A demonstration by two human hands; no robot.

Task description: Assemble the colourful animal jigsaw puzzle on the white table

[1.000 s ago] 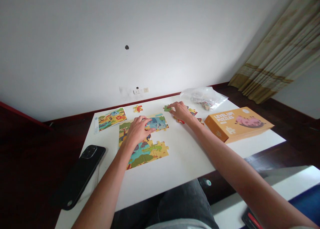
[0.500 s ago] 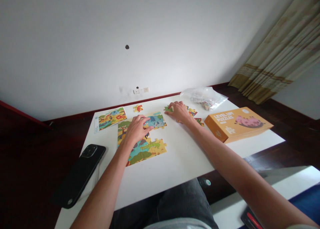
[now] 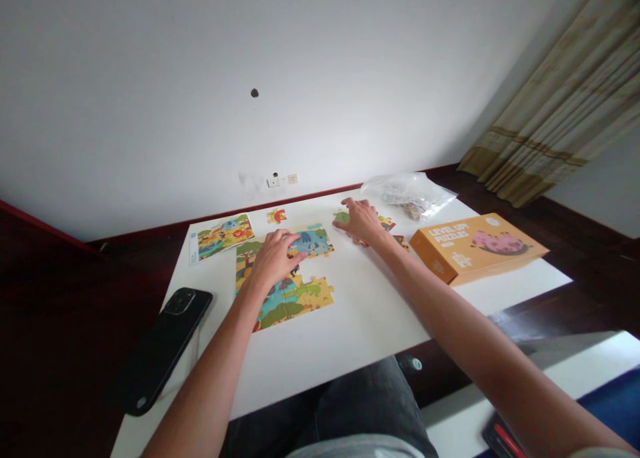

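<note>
My left hand (image 3: 275, 257) lies on the partly joined jigsaw puzzle (image 3: 287, 306), its thumb and fingers apart. It covers part of the picture; a blue elephant section (image 3: 313, 243) and a green crocodile section (image 3: 310, 289) show to its right. Over the loose puzzle pieces at the back right is my right hand (image 3: 363, 219), with thumb and fingers spread. A green puzzle piece (image 3: 342, 216) lies between them on the table, and whether the fingertips touch it I cannot tell. More loose pieces (image 3: 401, 243) show beside the right wrist, partly hidden by the hand.
A picture card (image 3: 225, 237) lies at the back left, near a loose orange-red piece (image 3: 277, 215). A black phone (image 3: 167, 351) rests at the left edge. On the right are an orange puzzle box (image 3: 480, 248) and a clear plastic bag (image 3: 410, 195) with pieces inside.
My right hand has shifted slightly to the right, and its fingers have lifted and spread away from the thumb. My left hand stays on the puzzle.
</note>
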